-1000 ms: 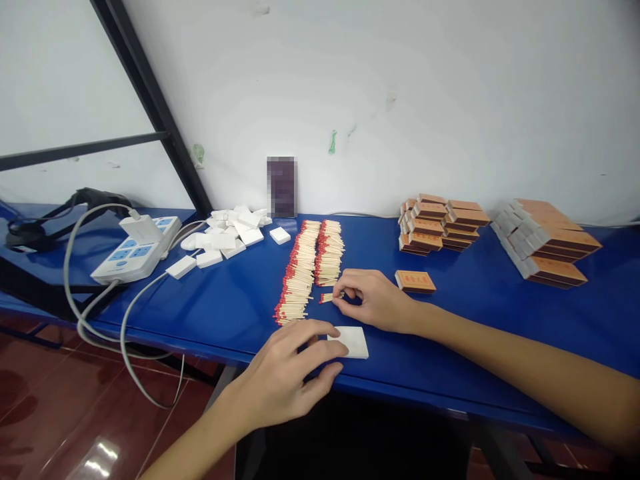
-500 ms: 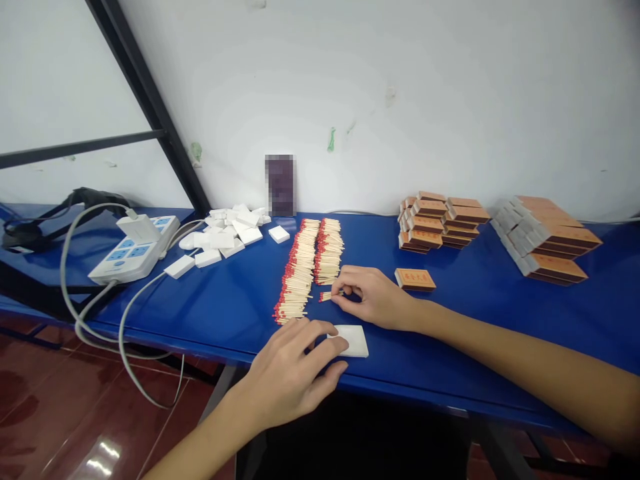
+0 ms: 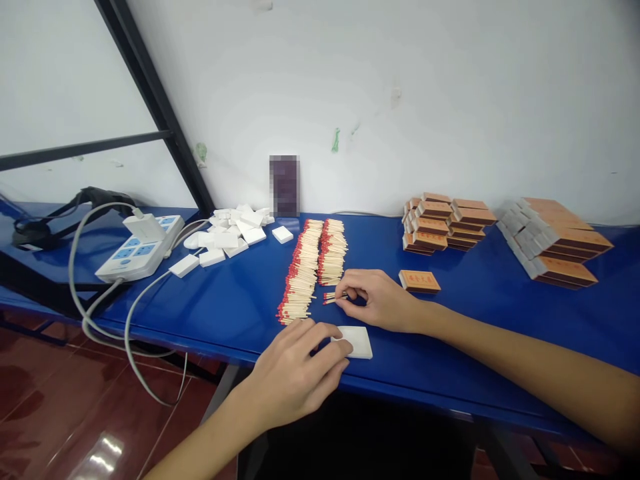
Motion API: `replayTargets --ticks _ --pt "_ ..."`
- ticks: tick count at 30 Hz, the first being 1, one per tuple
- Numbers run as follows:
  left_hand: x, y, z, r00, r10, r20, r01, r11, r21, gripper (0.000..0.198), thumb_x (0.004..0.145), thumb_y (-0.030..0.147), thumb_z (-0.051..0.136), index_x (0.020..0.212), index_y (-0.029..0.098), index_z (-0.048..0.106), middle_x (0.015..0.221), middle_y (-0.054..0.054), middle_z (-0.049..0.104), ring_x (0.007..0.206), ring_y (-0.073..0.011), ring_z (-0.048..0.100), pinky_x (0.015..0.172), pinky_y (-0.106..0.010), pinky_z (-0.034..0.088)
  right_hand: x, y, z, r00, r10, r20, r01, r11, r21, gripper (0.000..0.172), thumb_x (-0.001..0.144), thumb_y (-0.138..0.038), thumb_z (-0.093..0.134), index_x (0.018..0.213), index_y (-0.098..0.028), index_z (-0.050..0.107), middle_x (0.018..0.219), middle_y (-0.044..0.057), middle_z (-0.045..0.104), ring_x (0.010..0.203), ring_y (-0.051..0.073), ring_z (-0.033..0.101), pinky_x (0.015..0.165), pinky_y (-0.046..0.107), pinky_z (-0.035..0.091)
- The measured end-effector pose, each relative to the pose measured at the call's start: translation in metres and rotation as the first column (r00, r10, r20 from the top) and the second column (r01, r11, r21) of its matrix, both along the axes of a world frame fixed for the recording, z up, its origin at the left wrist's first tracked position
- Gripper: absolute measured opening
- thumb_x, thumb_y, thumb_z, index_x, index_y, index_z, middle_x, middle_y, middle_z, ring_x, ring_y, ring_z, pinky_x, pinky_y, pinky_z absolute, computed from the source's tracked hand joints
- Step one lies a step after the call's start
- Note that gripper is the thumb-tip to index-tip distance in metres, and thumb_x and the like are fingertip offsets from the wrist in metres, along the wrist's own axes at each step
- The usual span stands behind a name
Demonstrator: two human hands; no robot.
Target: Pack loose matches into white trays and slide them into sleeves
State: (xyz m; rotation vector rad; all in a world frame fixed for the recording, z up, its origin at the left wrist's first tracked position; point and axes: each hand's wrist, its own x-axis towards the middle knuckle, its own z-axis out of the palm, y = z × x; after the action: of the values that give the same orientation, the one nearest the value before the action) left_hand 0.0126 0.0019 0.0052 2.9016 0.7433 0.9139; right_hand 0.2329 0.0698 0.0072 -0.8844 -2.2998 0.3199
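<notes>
A white matchbox tray point(image 3: 361, 341) lies on the blue table near its front edge. My left hand point(image 3: 303, 363) is curled around the tray's left end, its fingertips resting on it. Just beyond the tray, my right hand point(image 3: 375, 299) pinches at a few red-tipped matches point(image 3: 329, 297), whose heads stick out left of the fingertips. Two long rows of matches lie behind the hands, a longer left row point(image 3: 303, 273) and a shorter right row point(image 3: 332, 253). To the right of my right wrist is a single orange matchbox point(image 3: 420, 281).
White trays point(image 3: 235, 230) are heaped at the back left. Beside them stand a power strip point(image 3: 143, 250) and looping white cables point(image 3: 129, 333). Stacked matchboxes point(image 3: 440, 223) and a larger stack point(image 3: 560, 240) are at the back right. A pixelated dark rectangle point(image 3: 285, 187) leans against the wall.
The whole view has shifted slightly, so everything appears a little further right. Both hands keep nearly the same places and poses over the tray and the matches.
</notes>
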Motion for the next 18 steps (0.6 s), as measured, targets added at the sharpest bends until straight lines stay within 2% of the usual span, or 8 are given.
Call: replayTargets --ticks 4,10,18 --pt "-0.0005 -0.0001 -0.0003 1.000 -0.007 -0.007 0.007 1.000 -0.006 0.018 0.097 0.014 0.049 0.113 0.017 0.058 0.101 -0.008 0.065 0.091 -0.0202 0.062 0.079 -0.034 0.052 0.0003 -0.0020 0.0011 0.999 0.042 0.010 -0.042 0.999 0.012 0.008 0.085 -0.014 0.060 0.082 -0.018 0.067 0.068 -0.002 0.053 0.060 0.010 0.047 0.057 0.022 0.037" --pt "-0.0014 0.0003 -0.0008 1.000 -0.012 -0.023 0.012 1.000 0.006 0.020 0.096 0.012 0.048 0.113 0.017 0.058 0.102 -0.008 0.065 0.089 -0.0195 0.061 0.079 -0.034 0.052 0.0005 -0.0039 0.0014 0.994 0.106 -0.001 -0.106 0.993 0.051 0.020 0.089 -0.015 0.056 0.098 -0.018 0.074 0.073 0.001 0.059 0.059 0.010 0.050 0.056 0.023 0.040" --pt "-0.0026 0.0007 -0.0019 0.999 -0.014 -0.029 0.014 1.000 0.009 0.023 0.094 0.009 0.049 0.114 0.016 0.058 0.103 -0.008 0.064 0.089 -0.0206 0.061 0.078 -0.034 0.051 0.0010 -0.0056 0.0029 0.994 0.094 0.055 -0.097 0.993 0.064 0.022 0.091 -0.017 0.054 0.092 -0.018 0.075 0.071 0.001 0.056 0.061 0.011 0.050 0.057 0.024 0.040"
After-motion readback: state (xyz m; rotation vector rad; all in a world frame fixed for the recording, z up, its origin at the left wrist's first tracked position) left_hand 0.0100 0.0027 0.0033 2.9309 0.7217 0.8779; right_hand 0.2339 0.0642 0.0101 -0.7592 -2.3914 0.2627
